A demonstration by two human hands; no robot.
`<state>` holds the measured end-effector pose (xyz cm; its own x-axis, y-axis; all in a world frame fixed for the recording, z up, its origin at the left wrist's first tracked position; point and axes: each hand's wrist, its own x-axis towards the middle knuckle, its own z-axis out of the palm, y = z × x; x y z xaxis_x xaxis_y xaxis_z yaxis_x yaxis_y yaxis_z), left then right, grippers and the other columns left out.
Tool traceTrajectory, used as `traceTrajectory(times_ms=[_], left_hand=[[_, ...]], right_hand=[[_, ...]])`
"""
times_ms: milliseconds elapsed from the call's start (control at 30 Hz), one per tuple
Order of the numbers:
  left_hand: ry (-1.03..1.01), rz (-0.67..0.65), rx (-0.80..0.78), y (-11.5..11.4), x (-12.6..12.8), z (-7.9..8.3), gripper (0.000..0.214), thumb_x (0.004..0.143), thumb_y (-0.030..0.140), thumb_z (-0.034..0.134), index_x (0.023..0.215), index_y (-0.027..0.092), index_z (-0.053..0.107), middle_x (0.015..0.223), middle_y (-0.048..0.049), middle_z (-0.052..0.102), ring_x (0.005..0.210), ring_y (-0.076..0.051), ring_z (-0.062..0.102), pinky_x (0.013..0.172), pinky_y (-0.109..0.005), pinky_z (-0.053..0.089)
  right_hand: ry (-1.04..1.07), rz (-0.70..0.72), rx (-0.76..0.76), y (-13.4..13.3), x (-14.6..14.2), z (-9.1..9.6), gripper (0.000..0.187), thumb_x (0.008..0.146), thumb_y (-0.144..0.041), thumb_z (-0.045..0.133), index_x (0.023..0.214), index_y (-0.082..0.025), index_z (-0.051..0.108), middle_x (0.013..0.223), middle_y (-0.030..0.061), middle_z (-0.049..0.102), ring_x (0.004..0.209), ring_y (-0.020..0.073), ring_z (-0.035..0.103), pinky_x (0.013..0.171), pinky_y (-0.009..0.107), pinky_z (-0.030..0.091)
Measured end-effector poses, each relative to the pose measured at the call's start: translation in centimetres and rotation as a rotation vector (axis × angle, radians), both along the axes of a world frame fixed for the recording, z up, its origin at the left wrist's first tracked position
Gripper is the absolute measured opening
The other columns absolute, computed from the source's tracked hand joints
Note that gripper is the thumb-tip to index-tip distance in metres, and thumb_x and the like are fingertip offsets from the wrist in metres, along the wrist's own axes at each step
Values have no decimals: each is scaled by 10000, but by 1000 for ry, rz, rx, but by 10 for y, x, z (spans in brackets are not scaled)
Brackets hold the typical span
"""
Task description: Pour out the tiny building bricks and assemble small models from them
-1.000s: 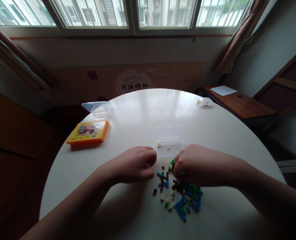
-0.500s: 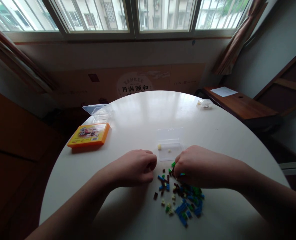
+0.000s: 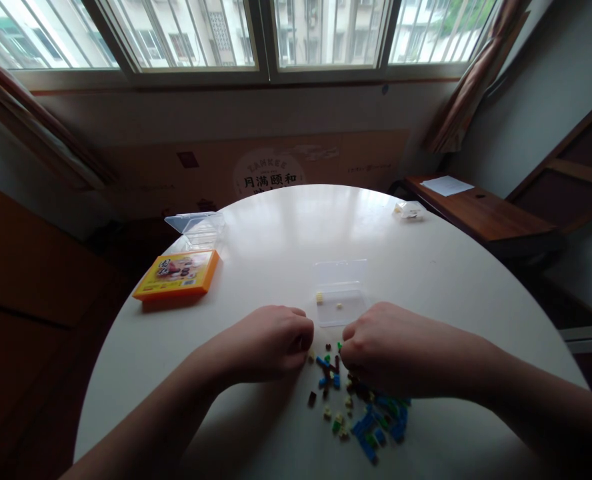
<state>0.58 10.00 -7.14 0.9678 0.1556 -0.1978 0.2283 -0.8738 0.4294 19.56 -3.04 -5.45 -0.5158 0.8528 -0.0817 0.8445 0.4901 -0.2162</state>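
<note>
My left hand (image 3: 276, 341) is closed just left of the small building bricks, its fingers curled and pinched. A cream brick (image 3: 311, 357) shows right at its fingertips; I cannot tell whether it is gripped or lies on the table. My right hand (image 3: 393, 348) is closed over the upper part of the brick pile, fingertips pointing down and hiding what they hold. Blue bricks (image 3: 365, 430), brown bricks (image 3: 312, 399), green bricks and cream bricks (image 3: 327, 413) lie scattered below and between the hands. Behind them stands an open clear plastic box (image 3: 343, 317) with a few cream bricks inside.
The round white table (image 3: 256, 267) carries an orange-and-yellow box (image 3: 179, 273) at left, with an open clear case (image 3: 201, 230) behind it. A small clear packet (image 3: 410, 210) lies at the far right edge. Beyond that is a wooden desk (image 3: 496, 217) with paper (image 3: 447, 185).
My right hand has shifted slightly left, covering a green brick seen before. A cream brick now shows at my left fingertips. The whole view has tipped slightly.
</note>
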Motion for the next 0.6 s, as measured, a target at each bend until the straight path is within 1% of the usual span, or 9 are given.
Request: traceTrajectory(times_ms=[67,167,233,333,433,600], left_hand=[[-5,-4,6,0,0,0,108,812,211,564,709,193,539,766,20,587,653,-112,501,590,-231,363],[-8,1,6,0,0,1,106,812,204,558,710,192,530,763,22,585,652,-112,498,591,-234,364],[-6,15,2,0,0,1,88,803,186,555,716,191,536,766,20,592,657,-115,502,589,-235,366],[-27,54,0,2,1,-1,54,792,165,555,749,195,567,776,14,614,687,-127,526,606,-240,376],[-85,138,16,4,2,-6,57,805,179,562,812,207,610,811,8,638,706,-137,545,626,-248,386],[-156,266,49,8,3,-9,66,839,232,570,823,211,631,818,1,641,702,-143,548,622,-251,384]], right_hand=[[12,-29,11,3,5,2,175,830,-161,570,669,-179,637,660,-17,623,534,80,415,514,250,227],[73,-179,102,11,16,-1,187,864,-209,571,692,-188,641,689,-20,632,577,82,457,546,240,255],[88,-274,163,17,21,-7,154,877,-225,573,766,-209,678,732,-20,654,606,89,489,564,242,266],[85,-346,196,26,23,-20,137,885,-248,576,852,-237,708,793,-19,679,646,102,524,580,249,275],[57,-347,198,33,20,-27,158,899,-254,565,843,-234,713,780,-13,676,638,104,518,569,256,258],[-7,-294,171,41,14,-27,246,892,-207,552,673,-194,662,684,-13,630,559,84,434,542,260,219]])
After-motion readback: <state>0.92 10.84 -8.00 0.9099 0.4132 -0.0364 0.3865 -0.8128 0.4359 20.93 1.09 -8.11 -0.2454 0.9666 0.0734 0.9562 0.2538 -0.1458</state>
